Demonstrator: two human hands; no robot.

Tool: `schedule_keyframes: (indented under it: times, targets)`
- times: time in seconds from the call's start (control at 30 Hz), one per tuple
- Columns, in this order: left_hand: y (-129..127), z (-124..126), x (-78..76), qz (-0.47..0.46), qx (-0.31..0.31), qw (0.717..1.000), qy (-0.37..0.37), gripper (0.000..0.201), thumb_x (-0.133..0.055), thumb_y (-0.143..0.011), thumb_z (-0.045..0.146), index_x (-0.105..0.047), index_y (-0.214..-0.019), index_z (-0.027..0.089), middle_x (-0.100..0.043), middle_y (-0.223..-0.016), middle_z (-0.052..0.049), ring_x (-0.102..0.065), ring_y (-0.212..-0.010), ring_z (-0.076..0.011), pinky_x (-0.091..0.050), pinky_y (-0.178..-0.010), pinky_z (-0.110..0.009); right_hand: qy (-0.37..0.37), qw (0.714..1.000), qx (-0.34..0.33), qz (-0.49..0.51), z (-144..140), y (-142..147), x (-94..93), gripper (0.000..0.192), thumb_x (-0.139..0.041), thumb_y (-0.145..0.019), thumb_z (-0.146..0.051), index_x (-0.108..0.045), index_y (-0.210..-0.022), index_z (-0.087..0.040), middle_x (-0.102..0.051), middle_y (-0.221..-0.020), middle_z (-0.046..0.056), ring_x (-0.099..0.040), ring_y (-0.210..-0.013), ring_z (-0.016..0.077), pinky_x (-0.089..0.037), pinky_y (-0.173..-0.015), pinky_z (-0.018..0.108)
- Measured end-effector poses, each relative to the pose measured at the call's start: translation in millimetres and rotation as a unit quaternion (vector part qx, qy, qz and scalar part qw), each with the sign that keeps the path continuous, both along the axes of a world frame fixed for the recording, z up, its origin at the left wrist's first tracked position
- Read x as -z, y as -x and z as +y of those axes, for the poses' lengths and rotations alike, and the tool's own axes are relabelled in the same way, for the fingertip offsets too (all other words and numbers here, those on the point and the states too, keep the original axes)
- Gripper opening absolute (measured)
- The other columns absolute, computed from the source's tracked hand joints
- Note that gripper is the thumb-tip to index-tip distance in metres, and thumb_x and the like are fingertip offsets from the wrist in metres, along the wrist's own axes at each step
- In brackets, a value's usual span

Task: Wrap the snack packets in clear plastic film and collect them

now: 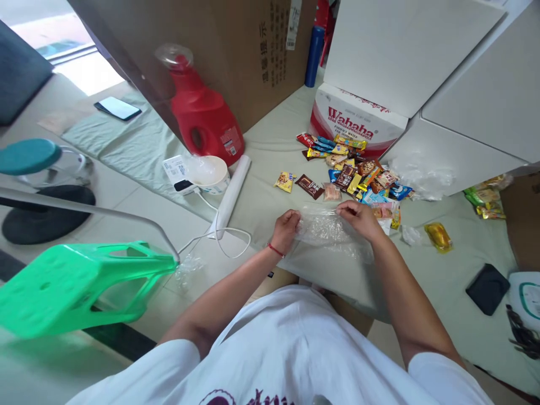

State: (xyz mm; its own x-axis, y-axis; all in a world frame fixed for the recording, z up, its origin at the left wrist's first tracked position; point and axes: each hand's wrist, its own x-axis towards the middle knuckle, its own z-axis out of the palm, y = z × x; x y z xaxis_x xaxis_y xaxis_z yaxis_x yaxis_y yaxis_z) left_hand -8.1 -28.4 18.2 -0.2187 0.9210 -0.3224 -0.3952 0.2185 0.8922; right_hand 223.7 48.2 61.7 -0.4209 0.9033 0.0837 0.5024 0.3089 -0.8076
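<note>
While snack packets (354,171) are lying beyond, left hand (286,229) and right hand (358,218) are pinching shut on a clear plastic bag (324,229).

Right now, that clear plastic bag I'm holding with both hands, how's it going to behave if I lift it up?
The clear plastic bag looks thin and crinkled, so it will probably sag and flop rather than keep its shape. It seems empty, so likely very light. The left hand and right hand pinch its top edge; the glossy film may slip from a loose grip.
</note>
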Motion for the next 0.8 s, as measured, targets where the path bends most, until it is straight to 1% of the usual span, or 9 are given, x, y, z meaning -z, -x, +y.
schedule_keyframes:
  times: [0.1,0.2,0.27,0.33,0.4,0.47,0.6,0.7,0.8]
  targets:
    - [0.1,1.4,-4.2,0.001,0.01,1.0,0.011,0.02,-0.058,-0.084,0.028,-0.052,-0.067,0.02,-0.044,-0.062,0.005,-0.042,-0.054,-0.0088,-0.032,-0.051,-0.021,-0.136,0.988,-0.032,-0.062,-26.0,-4.9,-20.9,0.022,-0.061,-0.098,-0.037,-0.075,-0.095,-0.021,-0.07,-0.086,0.005,-0.058,-0.085,0.02,-0.045,-0.083,0.035]
    - [1.4,4.9,-8.0,0.003,0.027,0.998,0.052,0.019,-0.057,-0.082,0.02,-0.055,-0.063,0.019,-0.047,-0.06,0.004,-0.044,-0.054,-0.0086,-0.031,-0.05,-0.021,-0.269,0.949,-0.065,-0.15,-61.9,1.9,-34.8,0.016,-0.061,-0.1,-0.026,-0.076,-0.101,-0.023,-0.072,-0.095,0.006,-0.055,-0.101,0.0242,-0.04,-0.092,0.041]
    - [2.8,9.0,-9.3,-0.002,0.041,0.997,0.072,0.02,-0.057,-0.082,0.019,-0.056,-0.062,0.018,-0.049,-0.059,0.003,-0.044,-0.053,-0.0086,-0.033,-0.051,-0.02,-0.32,0.925,-0.084,-0.189,-86.4,10.0,-37.6,0.016,-0.061,-0.099,-0.02,-0.076,-0.105,-0.024,-0.073,-0.103,0.007,-0.053,-0.11,0.0262,-0.037,-0.095,0.043]
    - [4.3,14.8,-10.0,-0.012,0.055,0.994,0.09,0.019,-0.058,-0.083,0.021,-0.059,-0.064,0.018,-0.053,-0.059,0.002,-0.048,-0.053,-0.0094,-0.038,-0.053,-0.021,-0.349,0.907,-0.106,-0.212,-109.2,17.5,-35.6,0.018,-0.062,-0.098,-0.015,-0.075,-0.107,-0.023,-0.072,-0.109,0.007,-0.053,-0.113,0.0263,-0.037,-0.097,0.043]
    - [5.5,22.2,-10.2,-0.02,0.068,0.991,0.113,0.016,-0.059,-0.084,0.021,-0.061,-0.068,0.018,-0.059,-0.062,0.001,-0.055,-0.056,-0.0107,-0.042,-0.055,-0.022,-0.358,0.894,-0.135,-0.234,-129.7,22.3,-30.2,0.019,-0.061,-0.097,-0.013,-0.074,-0.108,-0.021,-0.072,-0.115,0.009,-0.056,-0.106,0.0245,-0.038,-0.093,0.041]
    - [6.3,30.8,-10.5,-0.026,0.075,0.988,0.134,0.014,-0.06,-0.085,0.021,-0.061,-0.072,0.018,-0.063,-0.066,0.0,-0.063,-0.061,-0.0127,-0.047,-0.057,-0.023,-0.353,0.885,-0.165,-0.256,-148.2,24.3,-21.6,0.021,-0.058,-0.098,-0.011,-0.072,-0.111,-0.018,-0.072,-0.121,0.011,-0.058,-0.095,0.0221,-0.039,-0.084,0.038]
    - [5.9,47.4,-11.7,-0.024,0.073,0.986,0.149,0.014,-0.064,-0.086,0.024,-0.059,-0.076,0.018,-0.066,-0.071,-0.003,-0.071,-0.072,-0.0152,-0.056,-0.068,-0.026,-0.334,0.879,-0.189,-0.284,-175.5,27.8,4.7,0.024,-0.054,-0.099,-0.011,-0.071,-0.115,-0.016,-0.07,-0.132,0.012,-0.061,-0.087,0.0206,-0.04,-0.075,0.037]
    - [6.7,55.7,-14.2,0.007,0.072,0.988,0.137,0.013,-0.068,-0.085,0.025,-0.061,-0.078,0.016,-0.069,-0.075,-0.007,-0.073,-0.078,-0.0168,-0.059,-0.075,-0.029,-0.276,0.878,-0.202,-0.336,-182.3,38.2,23.7,0.025,-0.052,-0.097,-0.01,-0.072,-0.112,-0.016,-0.062,-0.147,0.012,-0.065,-0.087,0.021,-0.045,-0.074,0.037]
    - [12.9,56.8,-22.0,0.082,0.05,0.99,0.099,0.005,-0.065,-0.082,0.02,-0.063,-0.081,0.015,-0.071,-0.084,-0.01,-0.072,-0.084,-0.0203,-0.059,-0.082,-0.037,-0.198,0.871,-0.223,-0.391,-179.3,53.8,30.1,0.025,-0.051,-0.097,-0.011,-0.072,-0.112,-0.016,-0.051,-0.157,0.012,-0.069,-0.089,0.0219,-0.051,-0.076,0.039]
